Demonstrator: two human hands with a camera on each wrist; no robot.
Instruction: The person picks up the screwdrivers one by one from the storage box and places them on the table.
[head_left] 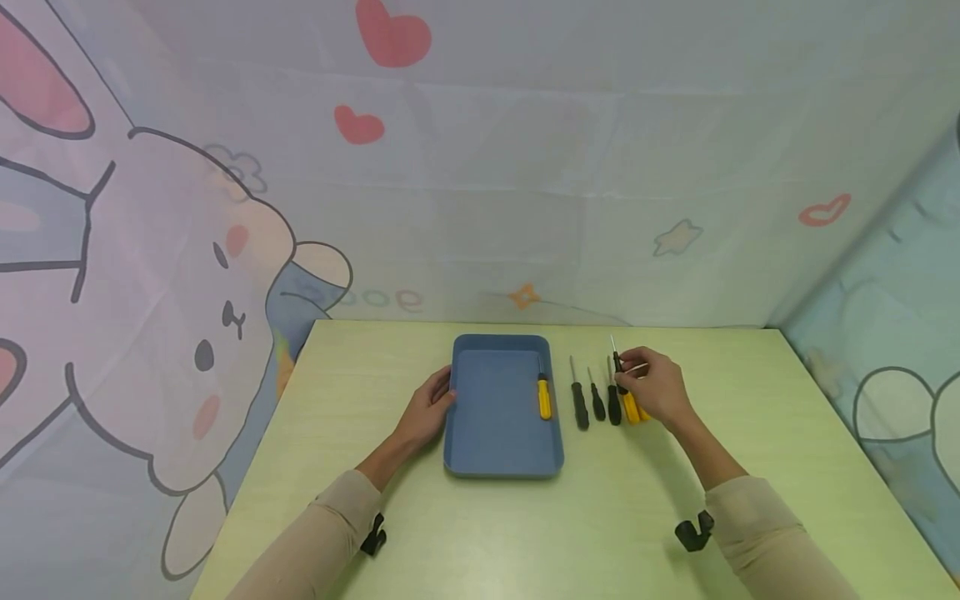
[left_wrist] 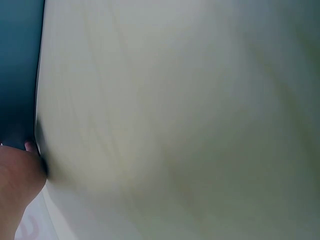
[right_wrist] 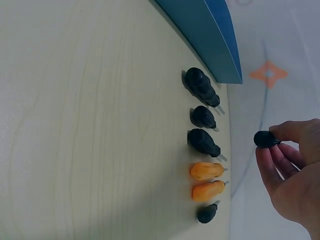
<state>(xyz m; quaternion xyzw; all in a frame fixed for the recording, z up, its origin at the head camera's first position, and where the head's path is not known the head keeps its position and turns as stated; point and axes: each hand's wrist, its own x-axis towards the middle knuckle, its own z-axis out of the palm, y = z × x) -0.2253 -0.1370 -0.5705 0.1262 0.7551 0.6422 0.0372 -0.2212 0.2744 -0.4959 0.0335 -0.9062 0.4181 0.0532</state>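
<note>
My left hand (head_left: pixel 426 410) holds the left rim of a blue tray (head_left: pixel 502 467); in the left wrist view only part of this hand (left_wrist: pixel 17 172) shows beside the tray's wall (left_wrist: pixel 17 75). Inside the tray, a yellow-handled screwdriver (head_left: pixel 544 400) lies along the right side. Between thumb and fingertips, my right hand (head_left: pixel 656 385) pinches a black-handled screwdriver (right_wrist: pixel 264 139), raised above the table with its shaft pointing away. Below and left of that hand, three black-handled screwdrivers (head_left: pixel 581 407) lie in a row with two yellow-handled screwdrivers (right_wrist: pixel 206 171) and another black-handled screwdriver (right_wrist: pixel 207 213).
The pale wooden table (head_left: pixel 510 533) carries the tray near its middle and the row of screwdrivers to the tray's right. A printed cloth (head_left: pixel 487 208) with hearts and a rabbit hangs behind the table's far edge and along the sides.
</note>
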